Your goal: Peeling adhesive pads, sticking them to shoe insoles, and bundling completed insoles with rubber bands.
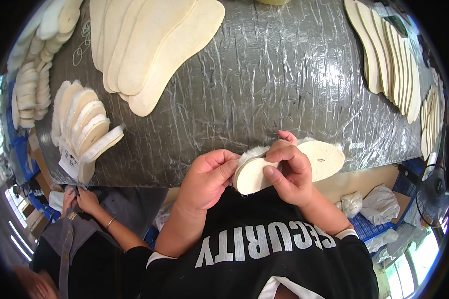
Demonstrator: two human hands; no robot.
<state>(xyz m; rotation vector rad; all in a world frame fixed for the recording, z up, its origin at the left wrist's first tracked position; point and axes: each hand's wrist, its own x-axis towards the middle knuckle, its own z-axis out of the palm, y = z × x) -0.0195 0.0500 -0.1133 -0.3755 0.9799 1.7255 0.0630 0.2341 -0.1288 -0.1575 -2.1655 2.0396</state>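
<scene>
Being pinched at its left rim by the left hand (210, 175), the fleece-edged insole (256, 176) beside the near edge of the surface (244, 89) can be judged light, soft and bendable, best taken by its rim, while farther right it is gripped by the right hand (293, 168).

Held insole (255, 177) part-hidden by hands (293, 172); top stack (184, 47) cropped.
</scene>
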